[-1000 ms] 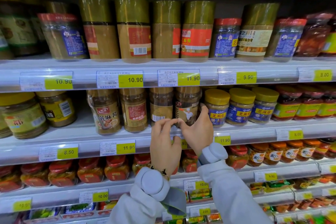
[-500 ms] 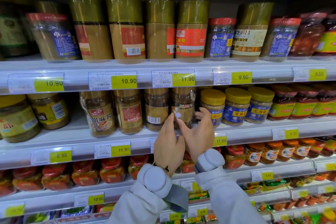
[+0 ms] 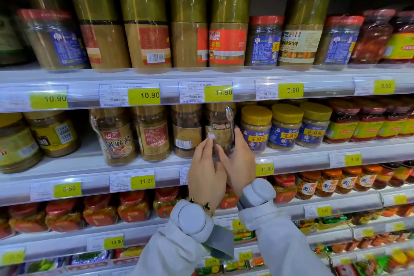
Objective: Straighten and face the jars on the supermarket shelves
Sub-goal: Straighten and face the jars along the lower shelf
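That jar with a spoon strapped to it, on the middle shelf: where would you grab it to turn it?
Low on the body of the spoon jar, from the front, one hand each side. It stands upright, neighbours crowd it, and the shelf edge above hides its lid.

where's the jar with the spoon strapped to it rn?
Head view, middle shelf, centre: the spoon jar stands between a barcode-facing jar and a yellow-lidded jar, held by both hands.

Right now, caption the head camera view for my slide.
Both hands, left hand and right hand, grip a spoon-topped sesame paste jar on the middle shelf.
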Action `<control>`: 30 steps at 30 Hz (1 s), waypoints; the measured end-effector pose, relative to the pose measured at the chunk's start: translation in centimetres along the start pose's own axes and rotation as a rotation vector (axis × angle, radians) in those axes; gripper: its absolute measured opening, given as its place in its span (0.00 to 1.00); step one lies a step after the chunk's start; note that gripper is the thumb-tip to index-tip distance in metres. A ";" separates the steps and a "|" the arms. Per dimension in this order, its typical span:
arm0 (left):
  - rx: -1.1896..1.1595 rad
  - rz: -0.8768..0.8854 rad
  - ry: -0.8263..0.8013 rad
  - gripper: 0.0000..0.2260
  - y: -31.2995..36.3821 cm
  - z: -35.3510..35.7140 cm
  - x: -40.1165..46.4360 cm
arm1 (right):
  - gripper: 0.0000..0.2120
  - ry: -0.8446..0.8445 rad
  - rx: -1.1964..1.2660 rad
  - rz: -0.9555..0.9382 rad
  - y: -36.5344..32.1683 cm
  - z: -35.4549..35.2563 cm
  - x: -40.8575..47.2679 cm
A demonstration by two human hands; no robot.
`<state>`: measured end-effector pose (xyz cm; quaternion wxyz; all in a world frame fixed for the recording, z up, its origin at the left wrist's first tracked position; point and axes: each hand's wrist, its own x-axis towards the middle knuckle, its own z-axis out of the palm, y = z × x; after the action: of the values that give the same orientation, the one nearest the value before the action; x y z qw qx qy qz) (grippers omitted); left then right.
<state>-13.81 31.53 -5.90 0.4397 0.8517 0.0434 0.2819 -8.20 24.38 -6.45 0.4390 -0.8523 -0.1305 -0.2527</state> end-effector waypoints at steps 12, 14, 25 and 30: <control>-0.108 -0.089 -0.012 0.23 0.0 0.0 0.3 | 0.31 0.035 0.045 0.054 0.0 -0.3 0.6; -0.114 -0.102 -0.010 0.23 0.0 0.0 0.3 | 0.35 -0.036 0.017 0.022 -0.1 -0.1 1.2; -0.258 -0.191 -0.077 0.26 -0.6 -0.6 1.0 | 0.36 0.098 0.019 0.144 -0.7 0.9 1.3; -0.153 -0.121 -0.045 0.23 -0.9 -0.7 0.9 | 0.37 0.067 0.050 0.103 -0.7 0.6 0.8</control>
<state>-13.28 32.80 -5.88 0.5203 0.8177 0.0630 0.2381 -7.63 25.29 -5.83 0.4767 -0.8377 -0.0778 -0.2548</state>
